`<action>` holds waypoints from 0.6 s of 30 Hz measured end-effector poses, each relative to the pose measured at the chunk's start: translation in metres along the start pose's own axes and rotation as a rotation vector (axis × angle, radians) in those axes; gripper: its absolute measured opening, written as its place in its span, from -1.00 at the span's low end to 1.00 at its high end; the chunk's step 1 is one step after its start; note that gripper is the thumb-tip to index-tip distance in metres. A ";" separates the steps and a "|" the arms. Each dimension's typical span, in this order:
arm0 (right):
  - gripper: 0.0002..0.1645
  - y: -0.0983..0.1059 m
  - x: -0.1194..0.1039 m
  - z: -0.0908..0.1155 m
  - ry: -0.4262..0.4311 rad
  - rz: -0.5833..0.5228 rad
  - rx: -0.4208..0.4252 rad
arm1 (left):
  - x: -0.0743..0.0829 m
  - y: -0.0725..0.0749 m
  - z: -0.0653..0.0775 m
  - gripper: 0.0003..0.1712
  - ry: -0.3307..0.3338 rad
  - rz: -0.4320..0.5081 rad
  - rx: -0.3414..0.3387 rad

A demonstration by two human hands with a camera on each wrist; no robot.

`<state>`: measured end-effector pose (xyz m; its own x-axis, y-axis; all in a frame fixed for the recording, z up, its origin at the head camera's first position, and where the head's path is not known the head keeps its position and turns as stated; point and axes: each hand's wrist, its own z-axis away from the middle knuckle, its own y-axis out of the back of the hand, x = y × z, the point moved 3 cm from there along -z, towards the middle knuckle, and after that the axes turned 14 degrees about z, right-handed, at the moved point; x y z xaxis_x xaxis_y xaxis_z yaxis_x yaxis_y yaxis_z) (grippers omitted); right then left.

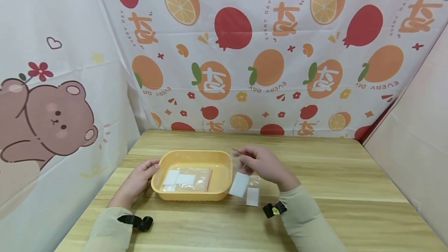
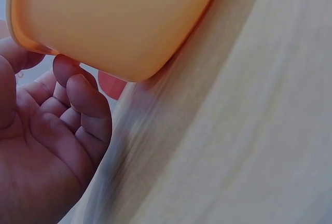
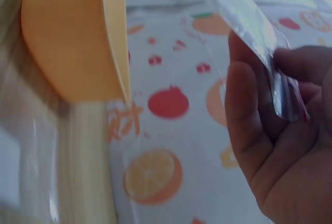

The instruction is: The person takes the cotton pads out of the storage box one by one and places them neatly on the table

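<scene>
A yellow plastic basin (image 1: 192, 196) stands on the wooden table. My left hand (image 1: 140, 178) holds its left end, thumb at the rim and fingers curled against the outside of the wall (image 2: 119, 22). Clear zip bags (image 1: 199, 174) with white labels lie flat inside it. Just beyond the basin's right end, my right hand (image 1: 264, 166) pinches the top of another clear zip bag (image 3: 254, 22), near its red zip strip. The bag hangs down with a white patch (image 1: 239, 184) in it. Below it on the table lies a further clear bag (image 1: 253, 196) with a white label.
Light wood tabletop (image 1: 336, 182) stretches to the right of the basin and in front of it. A fruit-print cloth (image 1: 259, 53) hangs behind the table. On the left hangs a cloth with a bear (image 1: 56, 119), and a pale cloth (image 1: 416, 127) hangs on the right.
</scene>
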<state>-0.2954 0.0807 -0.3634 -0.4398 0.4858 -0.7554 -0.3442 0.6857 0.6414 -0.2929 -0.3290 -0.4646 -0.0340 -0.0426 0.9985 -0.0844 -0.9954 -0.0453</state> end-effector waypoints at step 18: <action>-0.76 0.038 0.093 0.031 -0.116 0.105 -0.186 | -0.001 -0.001 -0.002 -0.36 -0.005 -0.007 0.002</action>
<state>-0.3233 0.1687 -0.4132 -0.3864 0.6153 -0.6871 -0.4531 0.5222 0.7225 -0.2948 -0.3280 -0.4655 -0.0286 -0.0362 0.9989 -0.0823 -0.9959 -0.0384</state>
